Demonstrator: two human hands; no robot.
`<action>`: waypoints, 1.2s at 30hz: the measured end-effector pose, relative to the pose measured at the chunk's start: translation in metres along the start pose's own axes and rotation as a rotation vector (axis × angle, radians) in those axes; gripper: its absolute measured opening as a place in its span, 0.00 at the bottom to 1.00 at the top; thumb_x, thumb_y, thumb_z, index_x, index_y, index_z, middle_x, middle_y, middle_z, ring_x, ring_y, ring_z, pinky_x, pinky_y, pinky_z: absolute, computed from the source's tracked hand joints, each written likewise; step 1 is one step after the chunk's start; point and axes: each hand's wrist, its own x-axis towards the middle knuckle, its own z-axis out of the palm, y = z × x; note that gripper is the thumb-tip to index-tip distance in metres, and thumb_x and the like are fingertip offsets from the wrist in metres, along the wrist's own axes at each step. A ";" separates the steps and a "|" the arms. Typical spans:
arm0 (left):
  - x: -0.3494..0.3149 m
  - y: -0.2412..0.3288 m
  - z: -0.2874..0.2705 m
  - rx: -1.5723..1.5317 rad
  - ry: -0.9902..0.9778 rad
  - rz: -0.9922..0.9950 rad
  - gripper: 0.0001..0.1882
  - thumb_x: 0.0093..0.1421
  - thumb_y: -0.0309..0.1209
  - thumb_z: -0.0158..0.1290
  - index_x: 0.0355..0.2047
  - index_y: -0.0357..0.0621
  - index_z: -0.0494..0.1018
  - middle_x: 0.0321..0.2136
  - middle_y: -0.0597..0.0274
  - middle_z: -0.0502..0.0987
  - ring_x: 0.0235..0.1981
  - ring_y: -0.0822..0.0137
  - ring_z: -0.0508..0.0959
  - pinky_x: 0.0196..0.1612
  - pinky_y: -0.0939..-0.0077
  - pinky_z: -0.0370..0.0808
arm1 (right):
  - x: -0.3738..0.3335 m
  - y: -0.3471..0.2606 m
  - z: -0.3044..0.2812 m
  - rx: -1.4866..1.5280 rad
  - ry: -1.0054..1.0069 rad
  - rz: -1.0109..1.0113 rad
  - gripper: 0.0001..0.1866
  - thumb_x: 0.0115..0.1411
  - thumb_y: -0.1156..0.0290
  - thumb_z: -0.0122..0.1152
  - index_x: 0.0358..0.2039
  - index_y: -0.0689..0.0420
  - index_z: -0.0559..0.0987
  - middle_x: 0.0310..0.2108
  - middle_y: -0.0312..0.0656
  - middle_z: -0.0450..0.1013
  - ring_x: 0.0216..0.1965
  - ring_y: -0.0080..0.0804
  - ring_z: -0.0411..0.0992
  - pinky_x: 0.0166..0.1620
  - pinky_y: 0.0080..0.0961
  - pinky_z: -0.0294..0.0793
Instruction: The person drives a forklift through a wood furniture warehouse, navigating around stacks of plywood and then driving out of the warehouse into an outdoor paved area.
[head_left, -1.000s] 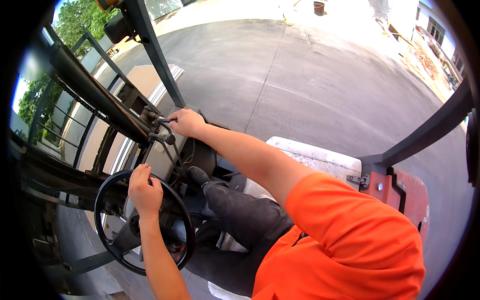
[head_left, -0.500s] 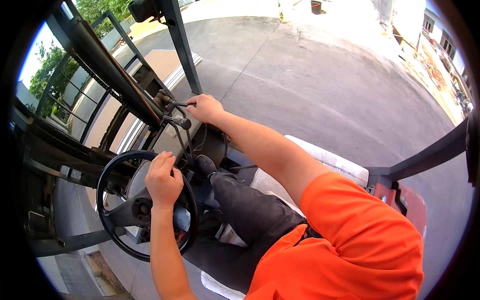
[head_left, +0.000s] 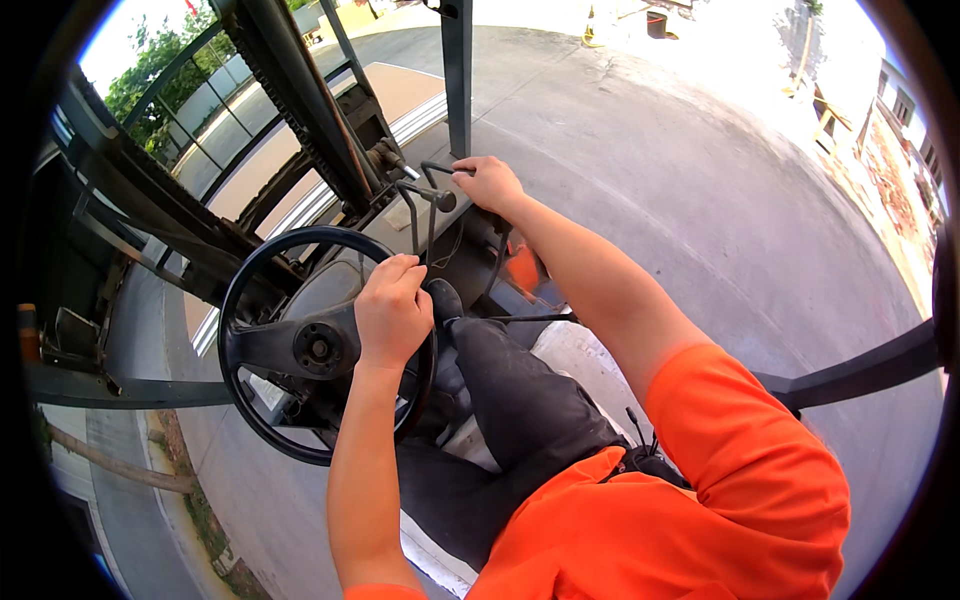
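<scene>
I sit at the controls of a forklift. My left hand [head_left: 393, 312] is curled over the right side of the black steering wheel [head_left: 232, 330]. Farther off and to the right, my right hand [head_left: 490, 186] grips the end of a bent control lever [head_left: 434, 167]; its fingertips are partly hidden. Just left of that hand stands another lever with a dark round knob [head_left: 444, 201], which no hand touches. My dark shoe [head_left: 444, 299] rests in the footwell below the levers.
The dark mast [head_left: 290, 90] rises ahead to the left. Beyond it lies a flat brown panel load [head_left: 405, 88] with pale edges. A cab post [head_left: 457, 80] stands past the levers. Grey pavement [head_left: 680, 200] spreads to the right, with a dark bucket [head_left: 656, 25] far off.
The view has swung, so the wheel, levers and both hands sit farther right and higher in the picture. Each hand keeps its hold.
</scene>
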 end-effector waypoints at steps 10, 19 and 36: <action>-0.009 -0.005 -0.019 -0.075 0.080 -0.028 0.07 0.42 0.23 0.51 0.24 0.41 0.77 0.31 0.62 0.78 0.37 0.61 0.78 0.38 0.70 0.77 | 0.002 0.004 0.019 -0.018 0.001 -0.158 0.18 0.58 0.63 0.58 0.45 0.58 0.80 0.40 0.48 0.79 0.44 0.35 0.76 0.49 0.27 0.71; -0.034 -0.015 0.040 -0.043 0.137 -0.039 0.06 0.41 0.24 0.52 0.21 0.42 0.77 0.27 0.62 0.76 0.35 0.60 0.77 0.37 0.70 0.76 | 0.054 0.082 0.034 0.052 -0.001 -0.222 0.19 0.60 0.62 0.58 0.48 0.61 0.79 0.43 0.48 0.78 0.46 0.32 0.74 0.51 0.25 0.69; -0.035 0.100 -0.006 0.021 -0.080 0.013 0.06 0.46 0.15 0.51 0.26 0.34 0.73 0.30 0.51 0.75 0.40 0.51 0.76 0.43 0.61 0.73 | 0.009 0.073 -0.003 0.190 0.115 -0.084 0.17 0.53 0.61 0.58 0.42 0.48 0.83 0.41 0.46 0.78 0.46 0.44 0.74 0.50 0.37 0.73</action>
